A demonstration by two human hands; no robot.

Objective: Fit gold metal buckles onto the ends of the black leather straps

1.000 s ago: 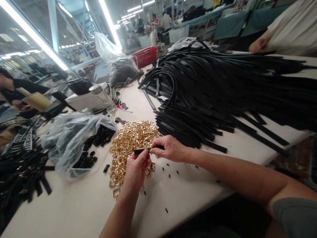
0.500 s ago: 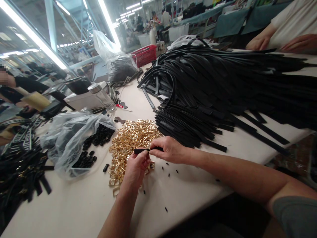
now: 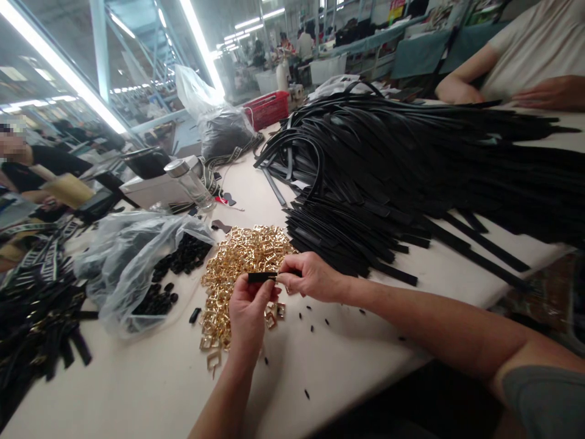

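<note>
My left hand point(image 3: 249, 305) pinches a short black strap point(image 3: 259, 277) between thumb and fingers. My right hand point(image 3: 315, 278) is closed at the strap's right end, fingertips nearly meeting those of the left. A small glint of gold shows on the strap between the two hands; its shape is too small to make out. Just behind and below the hands spreads a heap of gold metal buckles point(image 3: 242, 250). To the right, behind my right hand, lies a bundle of cut black straps point(image 3: 338, 235).
A clear plastic bag point(image 3: 119, 262) spills small black pieces point(image 3: 183, 253) at left. Behind stand a glass bottle point(image 3: 189, 183), a red basket point(image 3: 267, 110) and a large pile of long black straps point(image 3: 402, 152). Small black bits point(image 3: 306, 394) dot the table's near side. Another person point(image 3: 534, 67) sits across.
My left hand has turned slightly, its thumb now lying along the strap nearer the right fingertips. The right hand has barely moved. The camera view has shifted a little.
</note>
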